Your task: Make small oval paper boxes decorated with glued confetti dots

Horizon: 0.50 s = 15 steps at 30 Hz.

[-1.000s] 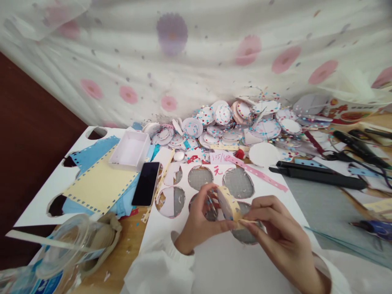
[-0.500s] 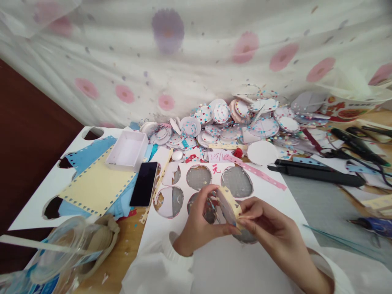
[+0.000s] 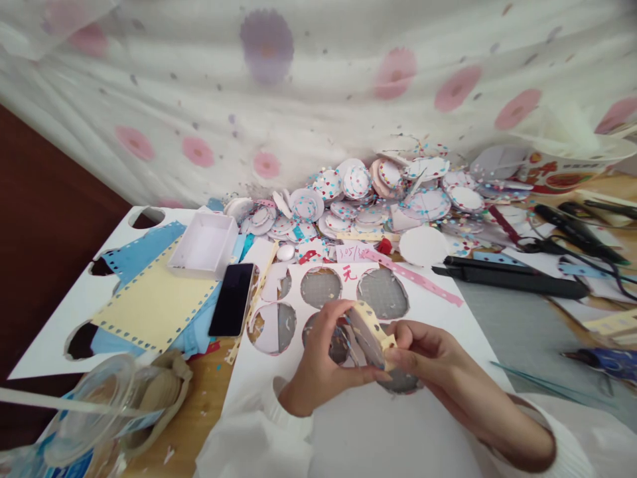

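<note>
Paper disc [image 3: 367, 326] pinched between left hand [image 3: 318, 362] and right hand [image 3: 428, 355].

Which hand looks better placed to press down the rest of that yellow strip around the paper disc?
Probably the right hand: its fingertips pinch the yellow strip at the disc's rim, while the left hand grips the disc itself to steady it.

Paper disc [image 3: 367, 330] betw. both hands [image 3: 318, 362]
</note>
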Available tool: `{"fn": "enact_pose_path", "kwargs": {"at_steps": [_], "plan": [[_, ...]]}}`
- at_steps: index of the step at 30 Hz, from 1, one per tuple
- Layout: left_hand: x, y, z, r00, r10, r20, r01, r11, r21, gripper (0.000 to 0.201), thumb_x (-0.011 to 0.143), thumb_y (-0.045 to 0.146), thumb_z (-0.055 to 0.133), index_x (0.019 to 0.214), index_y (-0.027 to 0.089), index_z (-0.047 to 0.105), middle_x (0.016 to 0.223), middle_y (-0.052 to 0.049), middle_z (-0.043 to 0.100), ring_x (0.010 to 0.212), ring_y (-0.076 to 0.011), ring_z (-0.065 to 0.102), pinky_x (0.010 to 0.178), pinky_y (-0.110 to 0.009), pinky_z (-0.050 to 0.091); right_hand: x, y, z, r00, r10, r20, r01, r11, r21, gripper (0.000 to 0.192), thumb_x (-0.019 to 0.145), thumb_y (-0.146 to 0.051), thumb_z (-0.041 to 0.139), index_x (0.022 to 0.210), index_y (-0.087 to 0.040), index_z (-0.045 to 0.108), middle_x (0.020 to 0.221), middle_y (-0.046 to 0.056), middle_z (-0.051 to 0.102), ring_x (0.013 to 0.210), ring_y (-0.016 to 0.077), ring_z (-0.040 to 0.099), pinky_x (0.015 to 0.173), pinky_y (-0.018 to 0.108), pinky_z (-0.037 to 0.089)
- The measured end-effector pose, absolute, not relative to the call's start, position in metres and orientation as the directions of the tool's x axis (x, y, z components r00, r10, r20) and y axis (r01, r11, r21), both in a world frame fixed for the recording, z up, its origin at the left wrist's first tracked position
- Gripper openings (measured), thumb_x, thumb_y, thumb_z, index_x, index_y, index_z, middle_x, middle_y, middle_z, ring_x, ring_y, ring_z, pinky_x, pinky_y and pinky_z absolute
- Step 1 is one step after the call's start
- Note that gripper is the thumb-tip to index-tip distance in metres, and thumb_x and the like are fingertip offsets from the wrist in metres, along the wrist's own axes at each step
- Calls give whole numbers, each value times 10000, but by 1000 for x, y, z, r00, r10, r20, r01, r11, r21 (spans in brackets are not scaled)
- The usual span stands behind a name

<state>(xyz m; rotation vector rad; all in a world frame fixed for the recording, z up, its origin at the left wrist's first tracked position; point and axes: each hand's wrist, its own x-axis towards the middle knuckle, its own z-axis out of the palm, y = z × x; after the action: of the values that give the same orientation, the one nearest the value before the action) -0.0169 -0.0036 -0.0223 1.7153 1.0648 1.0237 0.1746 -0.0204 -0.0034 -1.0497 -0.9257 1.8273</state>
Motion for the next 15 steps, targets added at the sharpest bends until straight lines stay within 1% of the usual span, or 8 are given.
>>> {"fn": "enact_pose_path", "kwargs": {"at_steps": [6,11,15], "plan": [[-16,-4,-23,314,920,233,242,-315,918,829,596,325,870,1305,290,442,1318,-100,504,1195,-325,505,1034,-467,400,173,-19,0,-389,866,-316,-337,-452,-825,385,740,-397,768,653,-188,456,669,-38,495,580,89,400,524,238,291],[-13,-5,-21,325,888,325,286,-420,861,862,580,226,810,1339,270,406,1315,-107,494,1188,-330,505,1021,-471,403,171,-18,-3,-406,864,-297,-337,-444,-830,354,740,-372,772,675,-187,478,765,-6,561,681,118,489,589,250,336],[-12,-6,-19,317,870,377,305,-470,828,856,576,178,763,1351,258,410,1318,-116,496,1213,-340,488,1028,-477,396,171,-17,1,-402,871,-283,-363,-435,-824,375,692,-338,814,710,-201,465,732,-25,566,668,115,502,611,247,376]]}}
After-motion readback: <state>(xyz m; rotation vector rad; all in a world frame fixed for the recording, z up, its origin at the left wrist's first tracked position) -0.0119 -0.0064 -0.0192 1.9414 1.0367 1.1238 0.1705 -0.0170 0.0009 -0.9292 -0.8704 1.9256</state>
